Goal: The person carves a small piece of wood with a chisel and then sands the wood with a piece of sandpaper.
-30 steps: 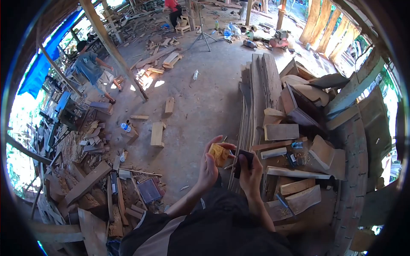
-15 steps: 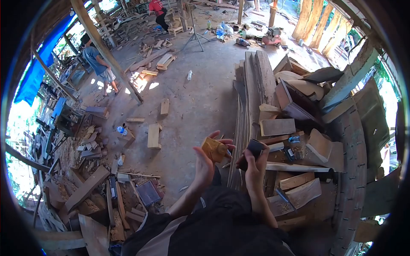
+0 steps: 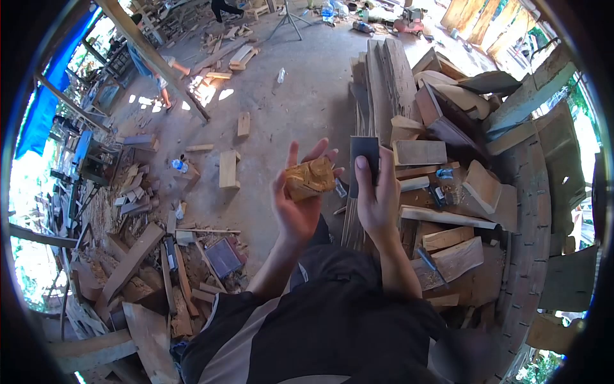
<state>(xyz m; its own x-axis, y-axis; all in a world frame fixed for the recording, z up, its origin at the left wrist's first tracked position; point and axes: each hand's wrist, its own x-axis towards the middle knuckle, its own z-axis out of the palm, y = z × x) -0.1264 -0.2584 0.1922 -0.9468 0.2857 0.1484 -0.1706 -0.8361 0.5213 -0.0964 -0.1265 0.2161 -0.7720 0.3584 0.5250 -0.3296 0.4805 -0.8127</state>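
Observation:
My left hand [image 3: 297,216], palm up, holds a small carved wooden piece [image 3: 309,178], golden yellow with a rounded, grooved top. The thumb lies along its left side, and the fingertips show behind it. To the right, my right hand [image 3: 378,208] grips a flat, dark rectangular piece [image 3: 364,146], its thumb pressed on the broad face and its fingers behind. This dark piece stands upright in the view, a short gap away from the carving. What it is made of does not show.
Long stacked planks [image 3: 391,83] run along my right. Beside them is a low bench holding wood offcuts [image 3: 455,261] and a chisel-like tool [image 3: 431,264]. Scrap wood [image 3: 131,259] is piled at left. A bottle [image 3: 281,75] stands on the concrete floor; a person [image 3: 150,67] is partly behind a post.
Both hands have risen in view. The carving has turned and sits more in my left palm; the dark piece now shows its broad face. The person at left has shifted stance.

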